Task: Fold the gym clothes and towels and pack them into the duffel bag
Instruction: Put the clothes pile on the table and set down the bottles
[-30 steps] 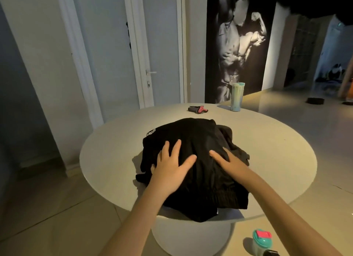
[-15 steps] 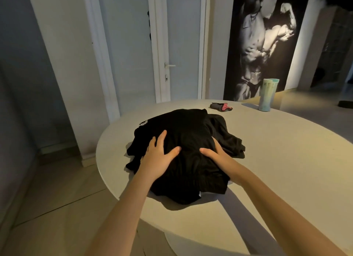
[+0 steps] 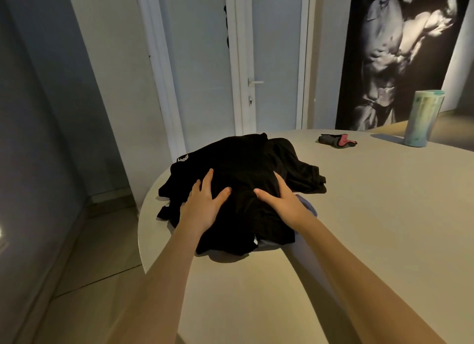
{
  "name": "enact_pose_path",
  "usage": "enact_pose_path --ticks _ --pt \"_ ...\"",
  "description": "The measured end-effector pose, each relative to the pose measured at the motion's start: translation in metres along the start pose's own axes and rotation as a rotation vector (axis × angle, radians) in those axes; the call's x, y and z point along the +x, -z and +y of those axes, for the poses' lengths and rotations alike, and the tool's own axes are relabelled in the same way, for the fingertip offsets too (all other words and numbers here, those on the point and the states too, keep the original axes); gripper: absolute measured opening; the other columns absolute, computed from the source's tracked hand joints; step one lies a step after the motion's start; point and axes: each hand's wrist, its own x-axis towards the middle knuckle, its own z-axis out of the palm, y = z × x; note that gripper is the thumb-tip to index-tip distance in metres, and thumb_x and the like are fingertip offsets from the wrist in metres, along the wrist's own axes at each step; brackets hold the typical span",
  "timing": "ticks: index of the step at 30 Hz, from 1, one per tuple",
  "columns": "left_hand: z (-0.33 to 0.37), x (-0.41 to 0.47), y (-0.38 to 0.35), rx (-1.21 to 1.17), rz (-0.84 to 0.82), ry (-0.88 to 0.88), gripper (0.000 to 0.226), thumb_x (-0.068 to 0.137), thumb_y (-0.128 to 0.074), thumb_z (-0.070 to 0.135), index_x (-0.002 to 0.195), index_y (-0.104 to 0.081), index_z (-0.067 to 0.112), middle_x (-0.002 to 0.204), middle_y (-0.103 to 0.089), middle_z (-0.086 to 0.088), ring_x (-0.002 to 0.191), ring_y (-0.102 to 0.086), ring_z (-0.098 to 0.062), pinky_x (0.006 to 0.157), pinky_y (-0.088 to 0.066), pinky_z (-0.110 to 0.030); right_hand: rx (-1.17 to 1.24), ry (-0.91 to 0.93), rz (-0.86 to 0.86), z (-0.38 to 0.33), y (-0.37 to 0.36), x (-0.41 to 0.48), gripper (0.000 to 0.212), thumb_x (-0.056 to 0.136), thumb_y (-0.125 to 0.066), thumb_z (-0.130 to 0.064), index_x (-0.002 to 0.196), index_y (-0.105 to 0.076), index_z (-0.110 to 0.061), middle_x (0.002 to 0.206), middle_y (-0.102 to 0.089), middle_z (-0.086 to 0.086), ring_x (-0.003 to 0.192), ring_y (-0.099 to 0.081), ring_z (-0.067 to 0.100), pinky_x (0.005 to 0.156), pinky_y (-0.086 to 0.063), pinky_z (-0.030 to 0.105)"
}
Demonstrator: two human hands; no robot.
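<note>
With flat, open fingers point(image 3: 208, 180) the left hand point(image 3: 204, 205) and right hand point(image 3: 283, 202) press the black clothes point(image 3: 246, 161) beneath them (bag unseen): smoothing, I judge; next, pinch an edge and fold.

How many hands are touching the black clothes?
2. The left hand rests on the left of the black clothes pile, and the right hand rests on its right.

cam: head, wide-angle | dir: fwd+down across table point(image 3: 372, 228) | dist: near, table fills lower right | views: 1
</note>
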Motion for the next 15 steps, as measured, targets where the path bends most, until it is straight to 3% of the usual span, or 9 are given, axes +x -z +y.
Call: enact_pose_path --ticks 5,11,15 --pt "0.002 0.001 -0.004 0.076 0.019 0.004 0.069 0.091 -0.029 0.065 0.148 0.0 0.04 0.157 -0.016 -0.006 0.141 -0.024 -0.031 0.11 -0.027 -0.058 -0.014 -0.017 0.022 0.007 0.001 -0.002 0.085 0.078 -0.06 -0.061 0.148 -0.02 -0.031 0.148 -0.034 -0.003 0.133 -0.037 0.02 0.11 -0.034 0.041" --pt "0.025 -0.018 0.009 0.264 0.007 0.068 0.063 0.095 -0.023 0.059 0.15 -0.002 0.036 0.157 -0.015 -0.009 0.144 -0.017 -0.03 0.113 -0.015 -0.057 -0.072 -0.095 -0.009 -0.004 0.007 -0.021 0.097 0.07 -0.053 -0.076 0.149 -0.019 -0.029 0.152 -0.03 -0.001 0.138 -0.032 0.023 0.112 -0.031 0.045" --pt "0.043 -0.041 0.016 0.231 0.03 0.07 0.057 0.099 -0.021 0.053 0.151 -0.014 0.03 0.157 -0.016 -0.008 0.143 -0.017 -0.028 0.113 -0.014 -0.056 -0.122 -0.152 0.029 -0.016 0.017 -0.049 0.071 0.09 -0.045 -0.057 0.149 -0.022 -0.024 0.153 -0.029 0.001 0.139 -0.03 0.023 0.114 -0.027 0.04"
